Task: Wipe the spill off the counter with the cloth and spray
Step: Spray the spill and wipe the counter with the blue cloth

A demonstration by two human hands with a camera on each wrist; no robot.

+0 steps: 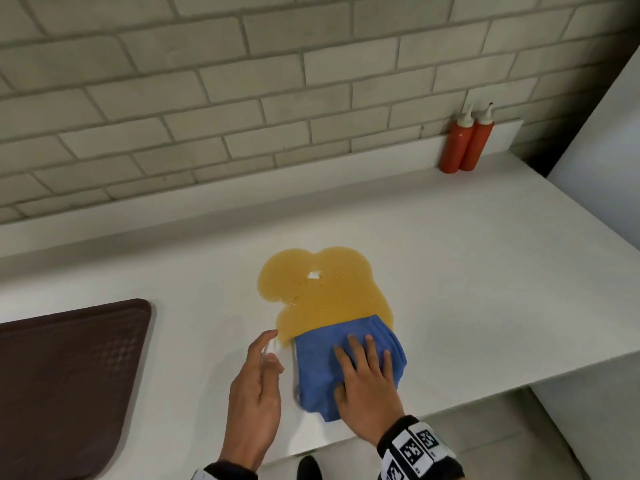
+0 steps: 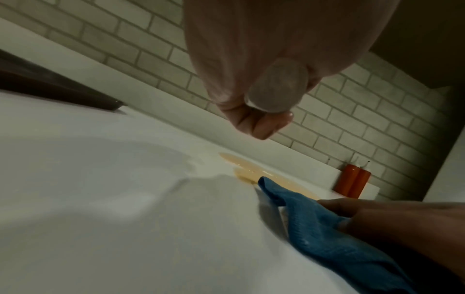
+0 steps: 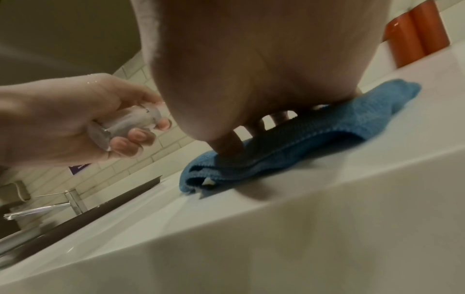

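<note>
An amber spill [image 1: 322, 292] spreads over the white counter [image 1: 450, 271]. A folded blue cloth [image 1: 322, 368] lies at the spill's near edge, its far end in the liquid. My right hand [image 1: 367, 386] presses flat on the cloth with fingers spread. The wrist views show the cloth [image 3: 314, 135] under that palm and the cloth [image 2: 327, 228] beside the spill [image 2: 251, 171]. My left hand [image 1: 256, 393] grips a small clear spray bottle [image 1: 272, 351], held above the counter just left of the cloth. The bottle [image 3: 125, 125] lies in curled fingers, its base [image 2: 275, 85] facing the left wrist camera.
A dark brown tray [image 1: 62, 375] lies at the left. Two red squeeze bottles [image 1: 465, 140] stand at the back right against the brick wall. The counter's front edge [image 1: 450, 403] runs just behind my right wrist. A tap [image 3: 50, 206] shows far left.
</note>
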